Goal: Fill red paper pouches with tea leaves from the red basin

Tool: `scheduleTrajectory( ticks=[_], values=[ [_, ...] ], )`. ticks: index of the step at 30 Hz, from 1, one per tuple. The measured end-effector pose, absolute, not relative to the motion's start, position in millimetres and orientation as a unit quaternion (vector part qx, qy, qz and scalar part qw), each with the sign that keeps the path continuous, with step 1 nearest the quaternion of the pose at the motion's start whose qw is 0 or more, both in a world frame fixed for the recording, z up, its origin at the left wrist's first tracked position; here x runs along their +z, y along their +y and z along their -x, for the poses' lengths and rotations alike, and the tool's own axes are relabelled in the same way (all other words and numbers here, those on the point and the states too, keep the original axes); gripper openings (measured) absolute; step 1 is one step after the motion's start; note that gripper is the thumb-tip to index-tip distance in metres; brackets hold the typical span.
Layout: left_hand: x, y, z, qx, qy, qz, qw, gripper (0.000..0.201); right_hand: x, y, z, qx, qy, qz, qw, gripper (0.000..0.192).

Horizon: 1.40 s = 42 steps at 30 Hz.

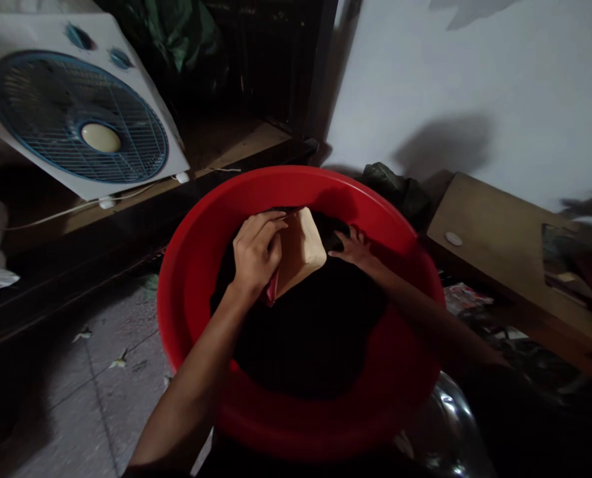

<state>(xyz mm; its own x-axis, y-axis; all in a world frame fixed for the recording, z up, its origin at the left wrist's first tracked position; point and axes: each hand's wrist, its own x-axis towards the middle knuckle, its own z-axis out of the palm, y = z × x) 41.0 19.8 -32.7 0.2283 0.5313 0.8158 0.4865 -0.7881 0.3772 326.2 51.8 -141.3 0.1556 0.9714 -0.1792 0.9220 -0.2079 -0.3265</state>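
**Tan fold pinned down over dark laundry in the red basin**

Down over the red basin, both arms reaching in. Left hand curled tight around the near edge of a tan cloth, fingers wrapped over the top, a pinkish layer peeking out below the knuckles. Gripped that way, probably, to keep the fold from slipping open. Right hand lying flatter toward the basin's far side, fingers spread and resting on the dark clothing, just beside the tan cloth's right edge; looks like a steadying press rather than a grasp, though whether anything is pinched underneath cannot be told in this dim light.

Dark clothing heaped across the basin's middle, tan cloth sitting on top of it toward the far rim. No telling whether water lies in the basin.

Left of the basin and further back, a white box fan propped at a tilt. Right of the basin, a slanted wooden board against the wall. At the basin's near right, something shiny and rounded, too dark to name.
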Motion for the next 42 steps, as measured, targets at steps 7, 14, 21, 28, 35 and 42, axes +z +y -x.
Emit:
scheduleTrajectory(
  ticks=[7, 14, 21, 28, 35, 42],
  values=[
    [-26, 31, -24, 0.612, 0.409, -0.677, 0.002, 0.024, -214, 48, -324, 0.147, -0.599, 0.786, 0.037, 0.092],
    [-29, 28, -32, 0.596, 0.412, -0.69, 0.019, 0.024, -213, 32, -317, 0.264, -0.645, 0.714, 0.066, 0.066],
    [-32, 23, -36, 0.586, 0.36, -0.724, 0.048, 0.025, -183, -9, -291, 0.405, -0.663, 0.611, 0.152, 0.044],
    [-35, 21, -37, 0.54, 0.341, -0.768, 0.046, 0.029, -112, -9, -272, 0.449, -0.497, 0.627, 0.398, 0.033],
    [-38, 10, -57, 0.354, 0.328, -0.871, 0.092, 0.038, -4, 9, -250, 0.477, -0.243, 0.447, 0.717, 0.023],
    [-34, 2, -65, 0.309, 0.429, -0.847, 0.057, 0.041, 0, 8, -203, 0.41, -0.185, 0.358, 0.818, 0.026]
  ],
)
